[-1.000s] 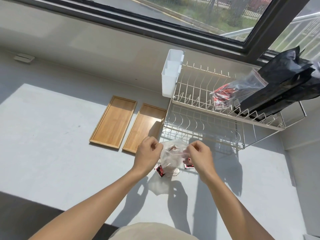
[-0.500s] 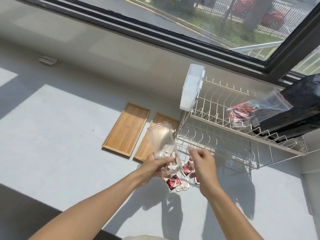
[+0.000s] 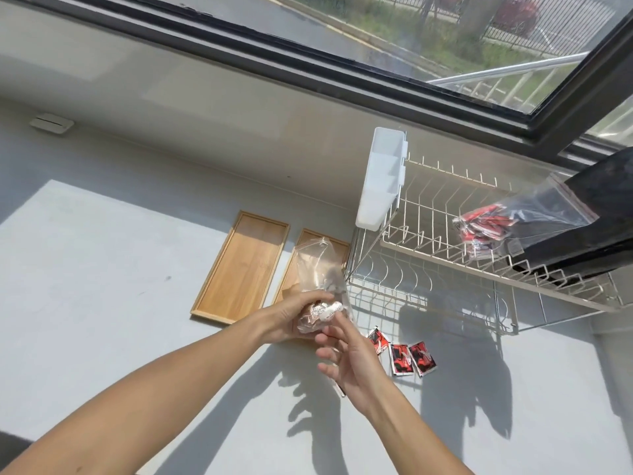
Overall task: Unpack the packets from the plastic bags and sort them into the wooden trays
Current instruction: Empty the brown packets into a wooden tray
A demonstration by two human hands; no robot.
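Gripping the crumpled clear plastic bag (image 3: 318, 269) at centre frame, the left hand (image 3: 291, 320) holds it upright; the right hand (image 3: 346, 354) spreads open beside it. Three red-and-black packets (image 3: 404, 353) lie unsorted, both bamboo wooden trays (image 3: 239, 269) empty, another filled clear bag (image 3: 513, 221) waiting upper right.

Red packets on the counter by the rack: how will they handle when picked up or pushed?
The red packets lie flat and thin on the counter, so probably light and hard to pinch from above. Their glossy faces suggest they would slide when pushed. Being flat, they are unlikely to roll or tip.
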